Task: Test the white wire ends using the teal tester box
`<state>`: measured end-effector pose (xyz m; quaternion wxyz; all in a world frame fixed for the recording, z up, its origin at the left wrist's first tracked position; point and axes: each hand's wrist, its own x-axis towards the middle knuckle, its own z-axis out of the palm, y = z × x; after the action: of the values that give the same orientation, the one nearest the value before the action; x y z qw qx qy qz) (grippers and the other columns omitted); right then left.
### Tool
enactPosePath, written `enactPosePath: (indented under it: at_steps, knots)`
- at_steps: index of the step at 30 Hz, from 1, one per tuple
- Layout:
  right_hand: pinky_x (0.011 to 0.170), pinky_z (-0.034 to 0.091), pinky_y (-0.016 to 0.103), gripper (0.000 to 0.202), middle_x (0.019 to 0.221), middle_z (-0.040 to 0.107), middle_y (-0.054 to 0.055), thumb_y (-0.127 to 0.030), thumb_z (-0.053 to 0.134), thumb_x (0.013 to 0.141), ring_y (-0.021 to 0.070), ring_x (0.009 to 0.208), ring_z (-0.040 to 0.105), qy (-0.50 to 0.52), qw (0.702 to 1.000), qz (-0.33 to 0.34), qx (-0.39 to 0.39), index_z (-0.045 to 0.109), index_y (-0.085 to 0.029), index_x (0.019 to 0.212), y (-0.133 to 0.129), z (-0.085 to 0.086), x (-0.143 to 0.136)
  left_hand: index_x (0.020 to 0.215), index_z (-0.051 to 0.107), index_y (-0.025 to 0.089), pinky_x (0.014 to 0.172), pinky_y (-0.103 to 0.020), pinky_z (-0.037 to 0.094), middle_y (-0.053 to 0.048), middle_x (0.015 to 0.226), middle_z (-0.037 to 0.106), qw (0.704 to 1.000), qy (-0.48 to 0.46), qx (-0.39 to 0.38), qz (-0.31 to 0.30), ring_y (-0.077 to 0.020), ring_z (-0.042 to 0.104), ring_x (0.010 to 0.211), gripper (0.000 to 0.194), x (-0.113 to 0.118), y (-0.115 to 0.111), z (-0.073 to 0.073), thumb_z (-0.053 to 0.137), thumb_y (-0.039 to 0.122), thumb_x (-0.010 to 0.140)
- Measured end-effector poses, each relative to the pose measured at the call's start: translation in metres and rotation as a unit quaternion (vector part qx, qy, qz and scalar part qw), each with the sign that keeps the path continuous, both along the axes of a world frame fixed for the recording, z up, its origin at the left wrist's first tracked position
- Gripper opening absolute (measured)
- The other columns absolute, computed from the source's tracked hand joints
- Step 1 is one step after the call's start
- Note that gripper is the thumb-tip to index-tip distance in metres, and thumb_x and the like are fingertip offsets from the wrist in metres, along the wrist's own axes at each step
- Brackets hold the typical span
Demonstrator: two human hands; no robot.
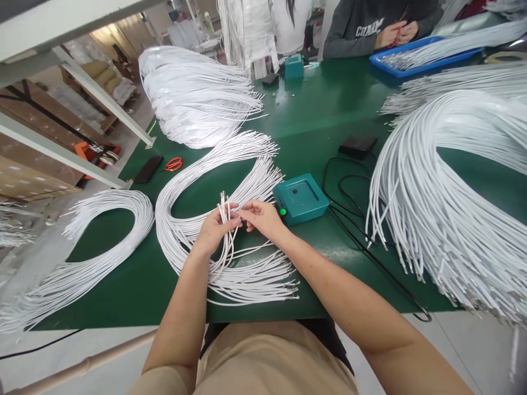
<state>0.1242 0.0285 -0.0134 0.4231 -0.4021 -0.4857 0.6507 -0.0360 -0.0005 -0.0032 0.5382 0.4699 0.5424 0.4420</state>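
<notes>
Shirt (272,362) cropped; left hand (217,227) grips wires (225,219); right hand (260,217), hold unclear.

One dark grey sweatshirt (343,30), worn by a person beside the blue tray (428,70), to its left: white capital lettering across the chest, apparently "CHARM"; the final letters were distorted by folds and could not be read surely.

Dressed in a plain beige top (274,365), softly creased across the front, with a short sleeve (167,381) on the left arm (181,312), black clothing (340,345) at both sides, and bare hands (261,217).
</notes>
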Motion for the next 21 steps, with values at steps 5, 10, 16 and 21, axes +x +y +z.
enactPosePath:
  at_steps: [5, 10, 16, 21]
  knots:
    - [0.044, 0.046, 0.019, 0.021, 0.056, 0.061, -0.003, -0.035, 0.07, 0.068, 0.0061, 0.043, 0.051, 0.024, 0.999, -0.027, 0.0, 0.063, -0.015, 0.071, 0.0, -0.004, -0.001, 0.086, 0.056, 0.017, 0.06, -0.022, 0.043, 0.002, 0.074, 0.062, 0.999, -0.003, 0.038, 0.006, -0.0121, 0.061, 0.069, 0.034, 0.008, -0.002, -0.012, 0.08, 0.032, 0.068]
    - [0.046, 0.043, 0.018, 0.016, 0.055, 0.058, -0.004, -0.031, 0.065, 0.068, 0.0053, 0.044, 0.05, 0.067, 0.997, -0.03, -0.024, 0.061, -0.016, 0.063, 0.0, -0.001, -0.003, 0.084, 0.052, 0.018, 0.058, -0.021, 0.042, 0.002, 0.076, 0.063, 0.999, -0.015, 0.037, 0.017, -0.0109, 0.06, 0.068, 0.033, 0.008, -0.002, -0.017, 0.078, 0.032, 0.07]
    - [0.038, 0.035, 0.017, 0.02, 0.046, 0.044, -0.008, -0.025, 0.067, 0.067, 0.0025, 0.038, 0.032, 0.098, 0.989, -0.018, -0.111, 0.053, -0.016, 0.055, -0.004, 0.008, -0.002, 0.081, 0.047, 0.019, 0.055, -0.021, 0.039, 0.002, 0.075, 0.064, 0.998, -0.048, 0.039, 0.008, -0.0111, 0.061, 0.066, 0.034, 0.008, -0.003, -0.017, 0.077, 0.031, 0.071]
    - [0.037, 0.036, 0.019, 0.022, 0.039, 0.036, -0.01, -0.037, 0.061, 0.076, 0.0048, 0.035, 0.027, 0.13, 0.98, 0.047, -0.143, 0.059, -0.017, 0.068, -0.003, 0.014, 0.002, 0.082, 0.043, 0.02, 0.058, -0.022, 0.04, 0.002, 0.078, 0.066, 0.997, -0.049, 0.052, -0.038, -0.0112, 0.062, 0.066, 0.032, 0.009, -0.006, -0.013, 0.073, 0.03, 0.076]
